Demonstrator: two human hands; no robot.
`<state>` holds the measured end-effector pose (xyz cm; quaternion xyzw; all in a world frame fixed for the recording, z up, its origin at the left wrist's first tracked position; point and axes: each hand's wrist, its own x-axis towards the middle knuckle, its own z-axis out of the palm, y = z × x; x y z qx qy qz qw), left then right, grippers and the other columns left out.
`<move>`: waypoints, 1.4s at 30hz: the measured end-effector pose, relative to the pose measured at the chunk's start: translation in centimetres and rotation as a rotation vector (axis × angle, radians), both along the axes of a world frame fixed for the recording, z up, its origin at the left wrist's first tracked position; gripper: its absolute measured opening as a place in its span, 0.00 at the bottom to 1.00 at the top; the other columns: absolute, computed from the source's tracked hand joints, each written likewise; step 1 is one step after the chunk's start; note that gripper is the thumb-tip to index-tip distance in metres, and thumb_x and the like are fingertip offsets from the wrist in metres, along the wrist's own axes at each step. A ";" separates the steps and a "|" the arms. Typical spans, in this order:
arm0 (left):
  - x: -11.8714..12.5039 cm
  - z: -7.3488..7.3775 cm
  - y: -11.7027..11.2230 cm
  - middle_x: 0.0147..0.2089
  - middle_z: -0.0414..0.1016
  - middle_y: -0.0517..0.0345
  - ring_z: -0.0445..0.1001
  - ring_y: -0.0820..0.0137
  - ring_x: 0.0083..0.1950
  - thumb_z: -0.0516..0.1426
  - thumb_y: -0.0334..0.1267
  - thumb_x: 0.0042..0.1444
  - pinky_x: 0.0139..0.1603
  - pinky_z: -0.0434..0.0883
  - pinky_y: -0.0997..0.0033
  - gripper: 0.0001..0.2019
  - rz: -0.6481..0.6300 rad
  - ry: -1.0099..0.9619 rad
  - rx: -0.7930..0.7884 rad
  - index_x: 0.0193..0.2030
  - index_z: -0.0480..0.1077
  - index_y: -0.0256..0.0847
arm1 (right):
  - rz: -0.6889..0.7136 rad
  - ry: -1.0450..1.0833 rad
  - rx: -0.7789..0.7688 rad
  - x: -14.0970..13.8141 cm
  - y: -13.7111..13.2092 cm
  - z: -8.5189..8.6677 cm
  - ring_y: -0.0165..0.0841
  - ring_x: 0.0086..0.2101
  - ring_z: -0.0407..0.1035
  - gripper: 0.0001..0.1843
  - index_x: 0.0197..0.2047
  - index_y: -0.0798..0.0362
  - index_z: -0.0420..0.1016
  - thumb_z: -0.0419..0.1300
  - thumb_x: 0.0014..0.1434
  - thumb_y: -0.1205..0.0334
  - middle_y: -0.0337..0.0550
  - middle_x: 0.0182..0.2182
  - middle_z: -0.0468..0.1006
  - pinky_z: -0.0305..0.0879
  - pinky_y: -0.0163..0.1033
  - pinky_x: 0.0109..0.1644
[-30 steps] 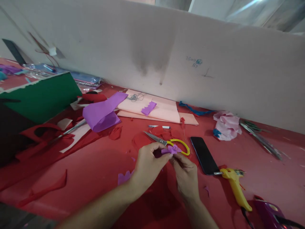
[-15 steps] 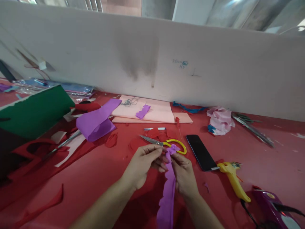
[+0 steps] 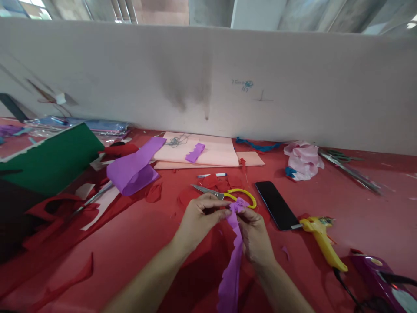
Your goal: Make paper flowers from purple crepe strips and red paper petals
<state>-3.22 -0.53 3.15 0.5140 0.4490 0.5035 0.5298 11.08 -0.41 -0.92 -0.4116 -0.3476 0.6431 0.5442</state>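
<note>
A long purple felt strip [image 3: 232, 265] with one scalloped edge hangs down toward me, its top end rolled into a small rosette. My left hand [image 3: 203, 217] pinches the strip just below the rosette between thumb and fingers. From the other side, my right hand [image 3: 256, 230] is closed on the rolled end, its fingertips partly hidden behind the felt. Right behind the rosette lie scissors [image 3: 224, 194] with yellow handles, their blades pointing left. Red scraps [image 3: 215, 181] and a white pen [image 3: 211, 175] lie just beyond them.
To the right are a black phone [image 3: 276, 206], a yellow glue gun [image 3: 322, 243] with a cord, and a purple device [image 3: 378, 278]. Folded purple felt [image 3: 132, 167], a green board [image 3: 55, 161] and red scraps occupy the left. Peach sheets [image 3: 211, 152] lie before the white wall [image 3: 130, 78].
My left fingers have closed from a loose, curled position into a pinch on the strip below the rosette. The strip's hanging part has swung slightly right, and the view has tilted a little.
</note>
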 end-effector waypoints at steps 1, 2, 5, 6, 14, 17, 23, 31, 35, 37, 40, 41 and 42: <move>-0.2 -0.1 0.1 0.34 0.69 0.57 0.68 0.70 0.37 0.64 0.37 0.50 0.39 0.65 0.70 0.08 -0.030 0.017 0.013 0.38 0.81 0.45 | 0.009 0.006 -0.001 0.0 0.0 0.1 0.34 0.29 0.74 0.10 0.29 0.48 0.83 0.74 0.39 0.60 0.39 0.28 0.82 0.70 0.40 0.38; -0.3 -0.1 0.3 0.34 0.69 0.56 0.68 0.69 0.38 0.63 0.37 0.50 0.40 0.65 0.70 0.08 -0.056 0.037 0.021 0.38 0.81 0.45 | 0.018 0.011 -0.004 -0.1 0.0 0.2 0.33 0.29 0.73 0.09 0.29 0.49 0.82 0.73 0.40 0.60 0.39 0.28 0.82 0.70 0.39 0.37; -0.7 -0.2 0.6 0.36 0.69 0.54 0.67 0.68 0.39 0.63 0.37 0.50 0.40 0.65 0.69 0.09 -0.103 0.065 0.024 0.39 0.81 0.44 | 0.049 0.042 -0.023 -0.2 0.0 0.5 0.32 0.27 0.72 0.09 0.27 0.49 0.80 0.73 0.41 0.59 0.37 0.27 0.81 0.70 0.39 0.37; -0.8 -0.2 0.7 0.36 0.69 0.54 0.67 0.68 0.40 0.64 0.37 0.50 0.40 0.65 0.69 0.09 -0.114 0.046 0.012 0.39 0.81 0.44 | 0.058 0.060 -0.027 -0.2 0.0 0.5 0.31 0.27 0.72 0.10 0.27 0.49 0.79 0.73 0.40 0.59 0.36 0.26 0.80 0.70 0.38 0.36; -0.2 -0.2 0.4 0.43 0.72 0.54 0.69 0.69 0.42 0.66 0.39 0.47 0.44 0.66 0.69 0.15 -0.217 -0.256 -0.184 0.44 0.80 0.45 | 0.172 0.084 -0.063 -0.1 -0.2 1.1 0.34 0.25 0.73 0.11 0.28 0.49 0.79 0.72 0.41 0.55 0.39 0.26 0.81 0.70 0.40 0.34; 0.0 0.0 0.3 0.42 0.70 0.53 0.68 0.69 0.42 0.66 0.38 0.48 0.42 0.66 0.70 0.10 -0.202 -0.231 -0.160 0.39 0.81 0.43 | 0.195 0.112 -0.091 0.1 -0.1 0.8 0.32 0.22 0.71 0.09 0.29 0.48 0.81 0.72 0.41 0.58 0.38 0.23 0.80 0.69 0.38 0.30; -0.1 0.3 0.3 0.44 0.69 0.53 0.69 0.67 0.44 0.65 0.37 0.48 0.42 0.68 0.71 0.04 -0.166 -0.132 -0.096 0.31 0.80 0.41 | 0.237 0.102 -0.104 0.2 0.3 0.3 0.33 0.23 0.73 0.10 0.29 0.51 0.82 0.73 0.39 0.62 0.40 0.24 0.81 0.69 0.38 0.31; 0.0 -0.3 0.7 0.40 0.78 0.53 0.74 0.65 0.43 0.58 0.42 0.57 0.49 0.68 0.67 0.12 -0.043 0.024 -0.025 0.44 0.77 0.39 | 0.083 -0.135 0.156 0.8 0.4 0.7 0.39 0.44 0.73 0.13 0.40 0.49 0.79 0.67 0.52 0.54 0.45 0.41 0.80 0.67 0.43 0.50; 0.2 -0.7 0.7 0.39 0.77 0.54 0.73 0.66 0.42 0.57 0.42 0.59 0.47 0.68 0.70 0.11 0.001 0.138 0.019 0.41 0.75 0.38 | 0.093 -0.340 0.278 0.3 0.3 1.0 0.39 0.44 0.72 0.18 0.47 0.48 0.75 0.66 0.53 0.57 0.44 0.44 0.79 0.66 0.44 0.51; 0.4 -0.8 0.6 0.39 0.76 0.55 0.72 0.67 0.42 0.57 0.44 0.59 0.47 0.67 0.70 0.11 0.010 0.143 0.016 0.40 0.74 0.38 | 0.046 -0.385 0.299 0.2 0.4 0.9 0.38 0.41 0.72 0.12 0.43 0.50 0.76 0.63 0.56 0.58 0.44 0.40 0.80 0.67 0.44 0.49; 0.9 -0.9 0.4 0.38 0.75 0.56 0.71 0.68 0.41 0.58 0.45 0.58 0.47 0.67 0.71 0.11 0.008 0.082 -0.019 0.39 0.73 0.38 | -0.057 -0.484 0.367 0.4 0.3 0.8 0.36 0.36 0.72 0.06 0.37 0.51 0.77 0.61 0.57 0.61 0.42 0.34 0.80 0.68 0.41 0.44; 1.0 -1.0 0.4 0.37 0.74 0.56 0.70 0.68 0.41 0.59 0.45 0.57 0.46 0.67 0.71 0.11 0.011 0.054 -0.040 0.38 0.73 0.38 | -0.095 -0.536 0.412 0.4 0.2 0.8 0.36 0.36 0.72 0.04 0.36 0.50 0.77 0.61 0.57 0.62 0.41 0.34 0.80 0.68 0.40 0.43; 1.1 -1.1 0.3 0.36 0.74 0.56 0.70 0.69 0.40 0.59 0.44 0.57 0.45 0.67 0.72 0.11 0.014 0.022 -0.066 0.38 0.73 0.38 | -0.133 -0.592 0.468 0.5 0.1 0.8 0.36 0.36 0.72 0.04 0.36 0.50 0.77 0.60 0.57 0.63 0.41 0.33 0.79 0.68 0.40 0.43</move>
